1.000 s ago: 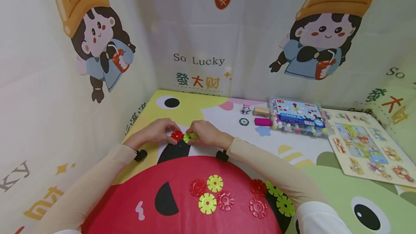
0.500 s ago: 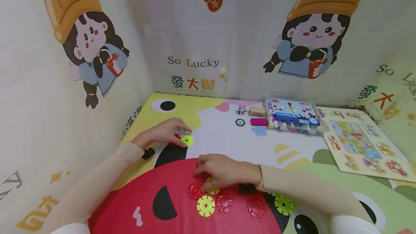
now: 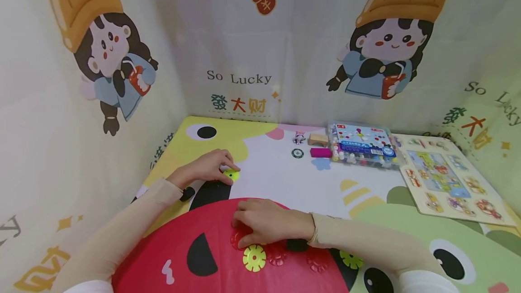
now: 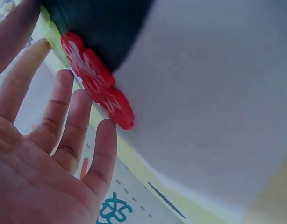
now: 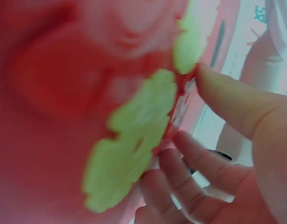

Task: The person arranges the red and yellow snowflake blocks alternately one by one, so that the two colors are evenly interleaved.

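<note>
In the head view my left hand (image 3: 209, 167) lies over a yellow notched disc (image 3: 231, 175). The left wrist view has its nearly straight fingers touching the edge of a red notched disc (image 4: 94, 77) beside that yellow one. My right hand (image 3: 264, 220) is over a group of discs on the red print. Its thumb and fingertips pinch another red notched disc (image 5: 180, 108), partly covered in the head view. Right below the thumb lies a yellow notched disc (image 3: 254, 258); a red one (image 3: 277, 256) is partly under the hand.
More discs lie to the right, one red (image 3: 317, 261) and one yellow (image 3: 351, 260). At the back stand a clear box of beads (image 3: 364, 145), a magenta block (image 3: 320, 153), a wooden block (image 3: 318, 139) and a small figure (image 3: 299, 138). A puzzle board (image 3: 456, 175) is far right.
My right hand has let go of the yellow disc beside my left hand and moved down and right to the loose discs, then onto a red one. My left hand stays at the back pair.
</note>
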Motion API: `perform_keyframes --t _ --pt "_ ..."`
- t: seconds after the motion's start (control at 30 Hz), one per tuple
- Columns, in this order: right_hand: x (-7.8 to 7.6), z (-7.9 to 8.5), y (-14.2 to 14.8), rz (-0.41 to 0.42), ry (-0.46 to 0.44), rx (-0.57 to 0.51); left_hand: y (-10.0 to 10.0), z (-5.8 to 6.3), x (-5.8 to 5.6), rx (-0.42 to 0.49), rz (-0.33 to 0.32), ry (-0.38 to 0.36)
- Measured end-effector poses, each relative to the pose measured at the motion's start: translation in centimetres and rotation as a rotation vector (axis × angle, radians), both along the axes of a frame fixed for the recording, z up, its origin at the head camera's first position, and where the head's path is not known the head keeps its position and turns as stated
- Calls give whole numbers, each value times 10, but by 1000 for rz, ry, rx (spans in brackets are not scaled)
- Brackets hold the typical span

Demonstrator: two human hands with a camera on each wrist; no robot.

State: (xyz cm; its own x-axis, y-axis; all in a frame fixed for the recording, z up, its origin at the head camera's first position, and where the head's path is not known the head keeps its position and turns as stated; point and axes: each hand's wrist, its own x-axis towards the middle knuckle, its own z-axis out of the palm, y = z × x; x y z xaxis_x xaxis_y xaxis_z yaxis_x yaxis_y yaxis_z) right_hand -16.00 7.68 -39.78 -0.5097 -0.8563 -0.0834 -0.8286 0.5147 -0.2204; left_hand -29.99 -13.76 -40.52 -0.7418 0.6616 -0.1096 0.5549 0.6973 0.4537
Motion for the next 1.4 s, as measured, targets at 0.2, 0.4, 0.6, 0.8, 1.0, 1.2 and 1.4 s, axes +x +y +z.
perform_keyframes --t 0.2,0.4,0.6,0.8,1.0,1.2,1.4 --pt "-1 -2 -5 -31 -14 37 2 -1 0 4 -33 9" --pt "0 -1 -10 -81 -14 65 0 -1 -1 3 -10 12" --pt "2 4 -13 -79 -54 74 1 -1 0 13 0 17" --pt "11 6 -15 13 -100 24 0 -2 1 1 12 27" --pt "15 7 -15 112 -80 0 0 -2 0 -2 15 35" --pt "-4 3 -13 76 -87 -88 0 -1 -1 0 9 28" --pt "-67 1 6 -202 -14 -171 1 -2 -1 0 -4 47"
